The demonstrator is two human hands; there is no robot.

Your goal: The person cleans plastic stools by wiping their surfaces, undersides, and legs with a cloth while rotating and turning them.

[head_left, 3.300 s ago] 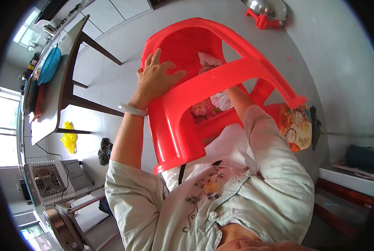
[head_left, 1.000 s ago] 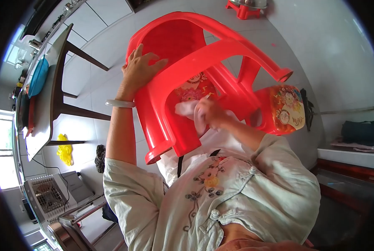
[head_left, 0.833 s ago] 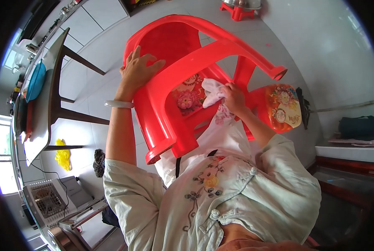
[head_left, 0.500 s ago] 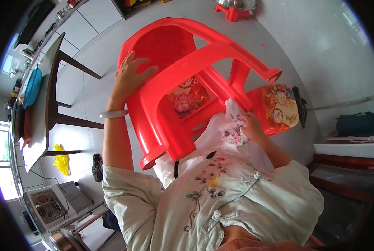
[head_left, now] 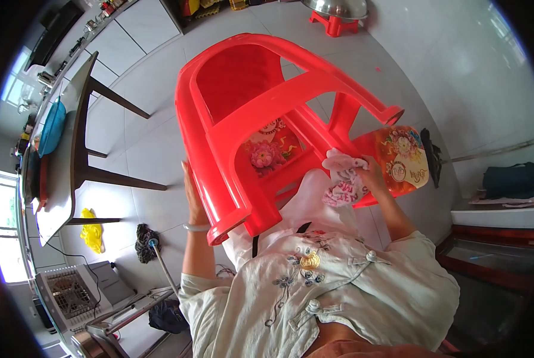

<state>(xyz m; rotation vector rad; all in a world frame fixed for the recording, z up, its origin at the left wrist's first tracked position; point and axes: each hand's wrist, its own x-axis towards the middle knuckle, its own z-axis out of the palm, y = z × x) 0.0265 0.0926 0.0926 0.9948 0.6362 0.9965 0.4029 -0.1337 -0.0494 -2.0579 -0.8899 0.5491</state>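
Observation:
A red plastic chair [head_left: 243, 128] lies tipped in front of my lap, with its legs towards me and a flower picture on its inner panel. My left hand [head_left: 193, 197] is at the chair's left outer side, gripping it near the lower leg; part of the fingers is hidden behind the plastic. In my right hand [head_left: 371, 176] is a bunched white-and-pink cloth [head_left: 343, 182], held by the chair's right-hand leg. Beside that hand sits a second red seat with a flower-printed panel [head_left: 403, 156].
A dark-legged table [head_left: 70, 149] with a blue basin [head_left: 51, 128] stands at left. Below it are a yellow bag [head_left: 91, 231], a mop [head_left: 147, 244] and a heater [head_left: 70, 292]. A metal cover tops a small red stool [head_left: 334, 25] at the back.
My left hand has moved from the chair's upper frame down to its lower left side. The cloth in my right hand has shifted slightly, and the view has moved a little.

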